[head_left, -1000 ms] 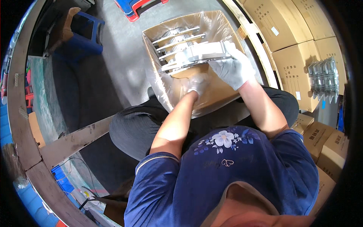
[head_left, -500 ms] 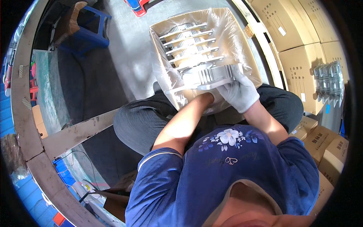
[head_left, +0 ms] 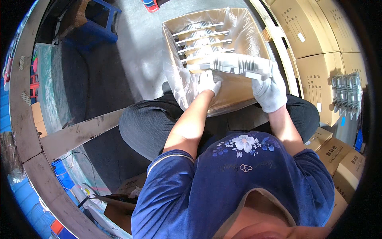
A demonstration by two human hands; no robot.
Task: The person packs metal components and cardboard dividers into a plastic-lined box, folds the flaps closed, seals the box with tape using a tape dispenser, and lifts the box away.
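From the head view, we pinch the right end of a finned metal part (head_left: 234,63) in our right hand (head_left: 271,91), over the lined carton (head_left: 234,87). Our left hand (head_left: 208,83) is at its near left; we cannot tell whether it grips. Similar parts (head_left: 203,41) sit on the far side.

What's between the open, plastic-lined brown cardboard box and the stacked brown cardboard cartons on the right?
In the head view, pale wooden slats run between the box and the cartons.
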